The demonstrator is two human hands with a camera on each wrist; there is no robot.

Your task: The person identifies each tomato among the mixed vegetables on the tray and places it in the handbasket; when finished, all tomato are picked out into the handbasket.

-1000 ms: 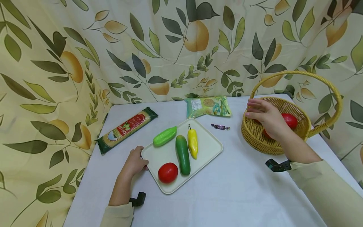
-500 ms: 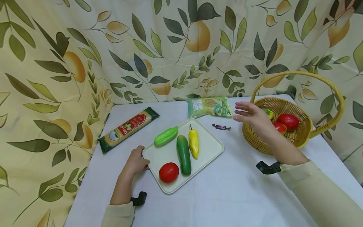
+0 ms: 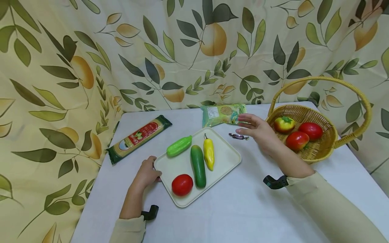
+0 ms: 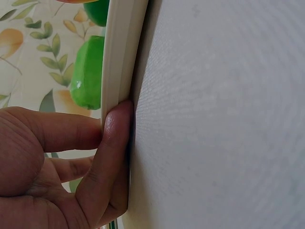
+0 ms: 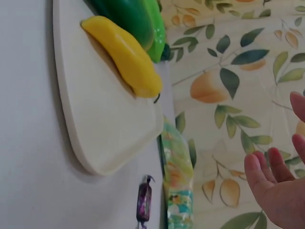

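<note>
My left hand (image 3: 148,172) pinches the left edge of the white tray (image 3: 226,160); in the left wrist view a fingertip (image 4: 119,121) presses in under the rim. On the tray lie a red tomato (image 3: 182,185), a dark green cucumber (image 3: 198,167), a light green vegetable (image 3: 179,146) and a yellow pepper (image 3: 208,154). My right hand (image 3: 258,133) hovers with relaxed fingers and holds nothing. It is nearest to a purple wrapped candy (image 3: 238,136) and a green snack packet (image 3: 223,114), whose right end it partly hides.
At the right stands a yellow wicker basket (image 3: 322,157) with a tall handle, holding two red fruits (image 3: 310,131) and a yellow-red one (image 3: 284,124). A long pasta packet (image 3: 139,139) lies at the left. Patterned cloth (image 3: 182,50) hangs behind and to the left.
My right hand has come out of the basket and moved left towards the candy and snack packet, uncovering the fruits. The left hand stays on the tray edge.
</note>
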